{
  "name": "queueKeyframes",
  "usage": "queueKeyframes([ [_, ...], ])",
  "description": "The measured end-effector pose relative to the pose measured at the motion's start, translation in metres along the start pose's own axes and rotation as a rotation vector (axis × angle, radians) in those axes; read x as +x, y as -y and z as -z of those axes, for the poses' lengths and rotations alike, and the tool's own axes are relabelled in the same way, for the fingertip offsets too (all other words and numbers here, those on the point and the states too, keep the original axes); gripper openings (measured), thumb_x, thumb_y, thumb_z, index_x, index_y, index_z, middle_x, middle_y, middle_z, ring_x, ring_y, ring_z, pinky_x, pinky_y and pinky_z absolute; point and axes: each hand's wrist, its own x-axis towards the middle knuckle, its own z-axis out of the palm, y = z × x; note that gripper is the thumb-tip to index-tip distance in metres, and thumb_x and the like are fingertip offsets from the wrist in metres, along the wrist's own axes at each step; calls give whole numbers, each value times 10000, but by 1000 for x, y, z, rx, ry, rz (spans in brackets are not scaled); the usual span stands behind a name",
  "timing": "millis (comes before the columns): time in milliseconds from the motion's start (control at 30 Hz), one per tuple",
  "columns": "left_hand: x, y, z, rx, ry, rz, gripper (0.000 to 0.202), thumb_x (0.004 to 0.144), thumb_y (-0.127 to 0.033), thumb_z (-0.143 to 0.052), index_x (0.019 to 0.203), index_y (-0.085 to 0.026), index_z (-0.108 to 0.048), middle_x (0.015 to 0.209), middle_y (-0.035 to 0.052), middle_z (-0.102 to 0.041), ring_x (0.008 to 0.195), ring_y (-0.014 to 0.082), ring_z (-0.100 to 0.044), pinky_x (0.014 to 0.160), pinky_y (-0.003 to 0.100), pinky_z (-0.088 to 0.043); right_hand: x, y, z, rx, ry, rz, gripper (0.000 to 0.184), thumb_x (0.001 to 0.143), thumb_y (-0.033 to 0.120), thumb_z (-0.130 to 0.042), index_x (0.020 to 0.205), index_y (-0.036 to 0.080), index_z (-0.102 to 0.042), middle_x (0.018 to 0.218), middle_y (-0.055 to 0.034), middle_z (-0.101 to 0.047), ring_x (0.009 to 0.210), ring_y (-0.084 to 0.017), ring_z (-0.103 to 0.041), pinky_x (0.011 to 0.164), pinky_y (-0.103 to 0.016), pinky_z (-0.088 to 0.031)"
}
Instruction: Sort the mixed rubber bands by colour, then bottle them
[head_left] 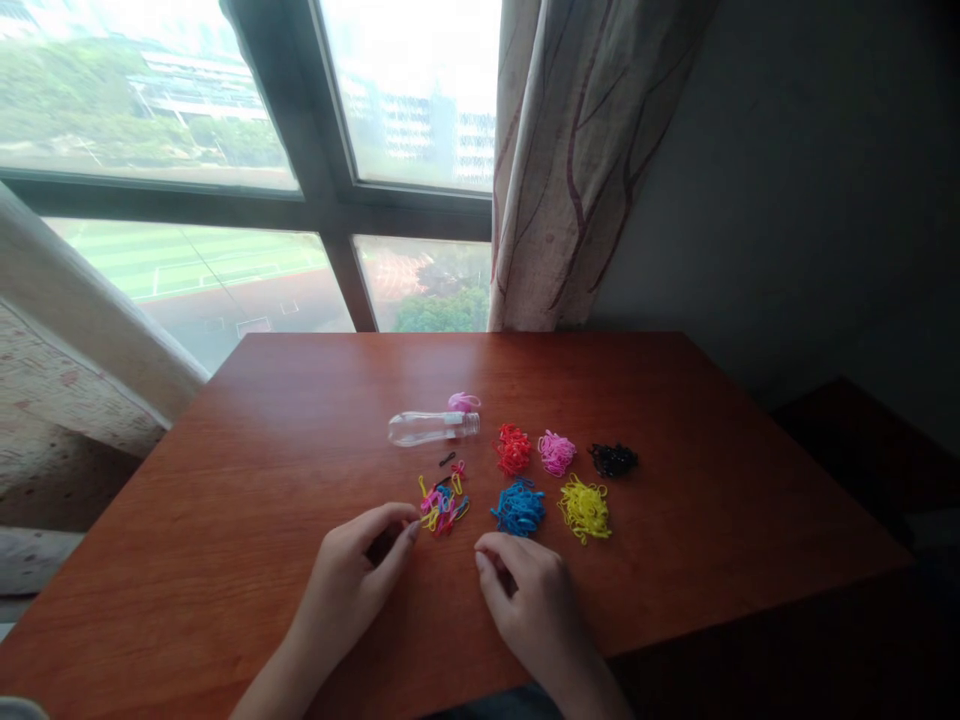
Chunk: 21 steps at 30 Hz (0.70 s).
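Now at lower center, your left hand [352, 570] pinches beside mixed plastic clips [444, 505], its hold unclear; your right hand [531, 588] curls below blue clips [517, 508], contents hidden. Lifting singly should limit tangles.

A brown wooden table [225, 520] stands before a dark-framed window [330, 212], its top shining with daylight on the left. Patterned curtains [577, 150] hang on both sides. Outside lie a green field [187, 262], trees [442, 310] and pale buildings [431, 130]. The right-hand wall [795, 200] is in shadow.
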Motion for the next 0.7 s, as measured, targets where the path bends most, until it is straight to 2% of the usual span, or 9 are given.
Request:
queueKeyframes([
  [133, 2, 1, -5, 5, 39, -69, 165, 894, -284, -568, 886, -182, -698, 714, 0, -707, 582, 119, -621, 546, 193, -481, -1, 1, 0, -10, 21, -11, 165, 926, 164, -491, 891, 222, -642, 733, 6, -669, 675, -149, -633, 641, -226, -402],
  [233, 13, -8, -13, 47, 99, -155, 145, 906, -252, -556, 908, -188, -687, 713, -4, -687, 564, 103, -586, 544, 191, -454, -2, 2, 0, -24, 48, 2, 180, 934, 167, -467, 875, 221, -629, 755, -4, -674, 703, -155, -634, 655, -231, -387],
  [333, 33, -30, -25, 98, 192, -247, 140, 908, -216, -543, 894, -199, -681, 708, -8, -669, 569, 101, -566, 547, 199, -428, -3, 4, 0, -72, 74, 14, 184, 922, 162, -460, 809, 220, -593, 738, -5, -663, 701, -156, -626, 633, -235, -356],
  [400, 51, -49, -38, 143, 272, -330, 134, 892, -182, -548, 878, -210, -679, 756, -5, -691, 626, 113, -602, 579, 208, -437, -2, 5, 0, -127, 91, 2, 173, 897, 154, -472, 764, 220, -561, 712, -1, -647, 675, -155, -614, 603, -244, -325],
  [533, 83, -84, -67, 309, 462, -519, 128, 863, -179, -582, 913, -221, -692, 873, 23, -735, 743, 175, -675, 606, 248, -452, -1, 6, 2, -185, 134, -17, 140, 876, 143, -485, 792, 223, -563, 751, -1, -667, 691, -157, -624, 598, -253, -303],
  [700, 102, -102, -100, 322, 560, -612, 145, 864, -207, -574, 828, -228, -713, 793, 22, -739, 710, 190, -685, 559, 254, -431, -1, 5, 2, -198, 138, -50, 135, 841, 124, -511, 765, 218, -571, 734, 3, -667, 679, -159, -626, 596, -260, -288],
])
